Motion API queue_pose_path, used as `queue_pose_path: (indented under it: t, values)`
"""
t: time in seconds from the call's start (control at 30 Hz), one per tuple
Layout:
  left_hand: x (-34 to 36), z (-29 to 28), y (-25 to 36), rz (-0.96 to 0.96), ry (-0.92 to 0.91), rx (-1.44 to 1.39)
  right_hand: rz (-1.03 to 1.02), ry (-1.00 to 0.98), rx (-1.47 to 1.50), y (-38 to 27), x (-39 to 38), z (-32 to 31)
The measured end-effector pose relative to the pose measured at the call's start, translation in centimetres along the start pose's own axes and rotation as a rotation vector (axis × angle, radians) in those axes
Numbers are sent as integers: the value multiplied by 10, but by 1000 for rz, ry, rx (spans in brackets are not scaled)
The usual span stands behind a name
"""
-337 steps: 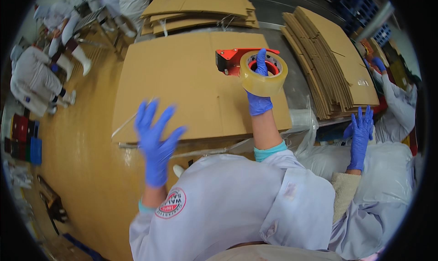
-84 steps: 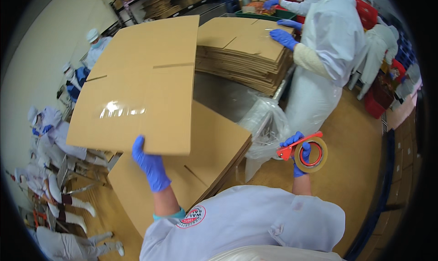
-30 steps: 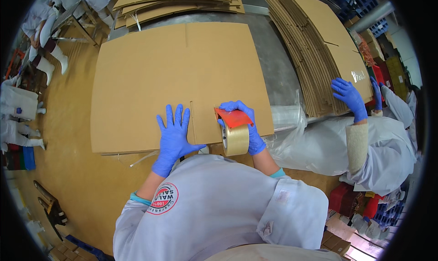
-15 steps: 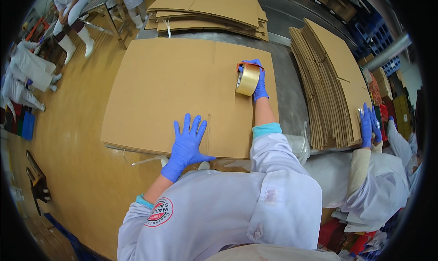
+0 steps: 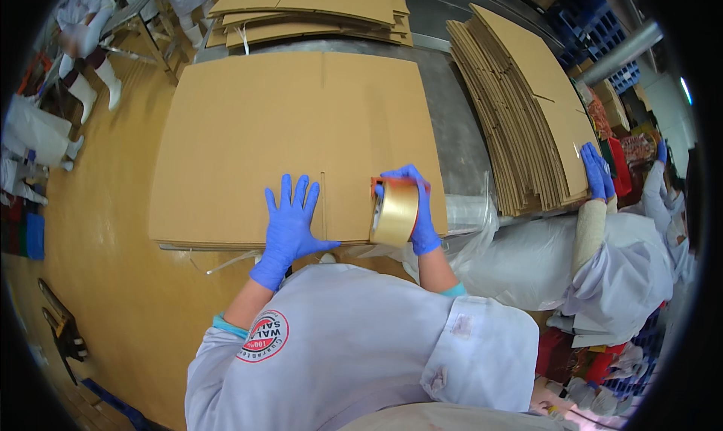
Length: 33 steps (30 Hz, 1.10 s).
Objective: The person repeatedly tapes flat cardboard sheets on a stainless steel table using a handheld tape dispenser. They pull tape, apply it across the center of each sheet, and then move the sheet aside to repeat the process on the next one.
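Note:
Flat cardboard sheets (image 5: 226, 130) lie stacked in front of me on a metal table. My left hand (image 5: 291, 226), in a blue glove, rests with spread fingers on the top sheet near its front edge, beside a narrow slot. My right hand (image 5: 420, 213), also gloved in blue, is closed around a tape dispenser (image 5: 376, 182) with an orange-red part. A wide roll of yellowish clear tape (image 5: 397, 214) sits in it, over the sheet's front right part. The palm side of the right hand's grip is hidden.
More folded cardboard (image 5: 324, 2) is piled at the far side. A tall cardboard stack (image 5: 520, 115) stands to the right, where a co-worker's gloved hands (image 5: 596, 171) touch it. A pallet jack (image 5: 64, 325) stands on the floor at left. Other people in white are at far left.
My right hand has drawn the tape dispenser toward me, from the sheet's far right part to near its front edge. My left hand stays spread on the cardboard. The view has shifted slightly.

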<state>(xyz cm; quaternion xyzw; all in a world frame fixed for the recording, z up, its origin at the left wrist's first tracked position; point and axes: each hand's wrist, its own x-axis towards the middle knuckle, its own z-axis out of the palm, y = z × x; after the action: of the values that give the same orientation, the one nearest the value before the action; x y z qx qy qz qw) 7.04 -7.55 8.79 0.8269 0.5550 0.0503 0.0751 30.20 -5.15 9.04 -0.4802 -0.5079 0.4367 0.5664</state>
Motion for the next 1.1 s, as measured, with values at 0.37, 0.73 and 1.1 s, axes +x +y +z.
queue_pose_path:
  t: [0.37,0.73,1.1]
  values:
    - [-9,-19,-5,189,-89,170,120,-381,656,-11,27,-40]
    - [-19,-235,-12,505,576,529,-567,838,-186,-69,-148,-143]
    - [201,-254,-61,502,712,238,-389,553,50,-30,-154,-57]
